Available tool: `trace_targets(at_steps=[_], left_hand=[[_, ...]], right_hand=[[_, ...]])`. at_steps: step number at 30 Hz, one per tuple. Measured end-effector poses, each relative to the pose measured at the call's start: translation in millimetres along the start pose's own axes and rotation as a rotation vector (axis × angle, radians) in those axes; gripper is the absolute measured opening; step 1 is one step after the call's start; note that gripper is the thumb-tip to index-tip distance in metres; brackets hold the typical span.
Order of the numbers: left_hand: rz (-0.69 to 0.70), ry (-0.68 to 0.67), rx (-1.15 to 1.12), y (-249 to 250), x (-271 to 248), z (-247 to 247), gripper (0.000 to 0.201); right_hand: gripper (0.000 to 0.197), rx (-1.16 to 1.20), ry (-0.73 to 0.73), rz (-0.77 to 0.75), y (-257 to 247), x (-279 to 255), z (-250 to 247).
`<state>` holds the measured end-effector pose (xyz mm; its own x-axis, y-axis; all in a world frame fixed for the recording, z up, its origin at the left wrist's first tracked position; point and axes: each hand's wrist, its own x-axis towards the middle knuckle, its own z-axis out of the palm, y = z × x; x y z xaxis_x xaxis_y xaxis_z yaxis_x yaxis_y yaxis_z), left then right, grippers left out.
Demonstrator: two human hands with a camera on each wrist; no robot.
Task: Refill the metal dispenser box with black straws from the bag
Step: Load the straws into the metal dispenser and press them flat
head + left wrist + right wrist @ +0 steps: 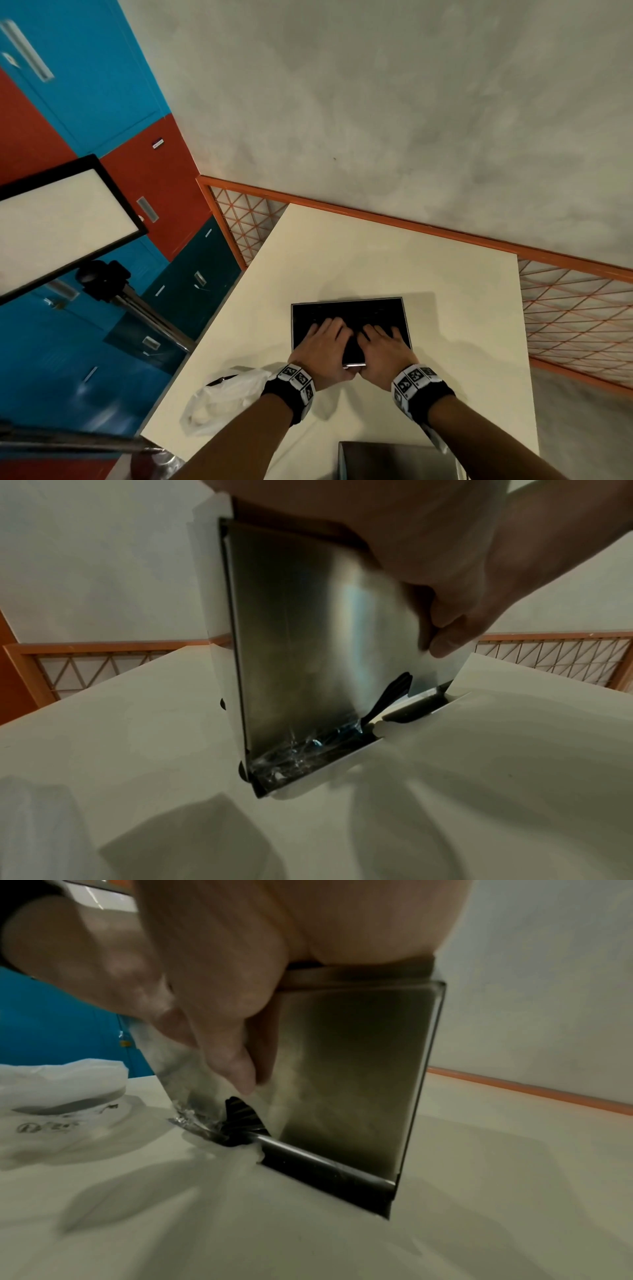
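Observation:
The metal dispenser box stands open-topped in the middle of the table, filled with black straws. My left hand and right hand lie side by side over its near edge, fingers stretched flat on the straws inside. Both thumbs run down the outside front wall: the left thumb on the steel front, the right thumb just above the dispensing slot. Black straw ends poke out of that slot, and clear-wrapped straws lie in the bottom tray. The white plastic bag lies crumpled at my left wrist.
A flat metal lid lies at the near table edge between my forearms. An orange-framed mesh railing borders the table's far and right sides. A light panel on a tripod stands off the left edge, before blue and red lockers.

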<state>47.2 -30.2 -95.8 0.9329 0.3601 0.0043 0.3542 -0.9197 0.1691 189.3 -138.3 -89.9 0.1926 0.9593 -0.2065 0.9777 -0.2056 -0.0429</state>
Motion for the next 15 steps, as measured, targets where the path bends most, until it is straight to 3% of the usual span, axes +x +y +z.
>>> trace_targets(at_steps=[4, 11, 15], left_hand=[[0.006, -0.014, -0.035, -0.5, -0.2, -0.7, 0.053], [-0.039, -0.091, -0.002, -0.1, 1.5, -0.8, 0.072], [-0.064, -0.088, 0.011, 1.9, 0.7, 1.2, 0.081]], right_hand=[[0.055, 0.002, 0.039, -0.023, 1.9, -1.2, 2.9], [0.068, 0.024, 0.180, -0.079, 4.4, -4.8, 1.1], [0.070, 0.011, 0.174, -0.113, 4.1, -9.4, -0.8]])
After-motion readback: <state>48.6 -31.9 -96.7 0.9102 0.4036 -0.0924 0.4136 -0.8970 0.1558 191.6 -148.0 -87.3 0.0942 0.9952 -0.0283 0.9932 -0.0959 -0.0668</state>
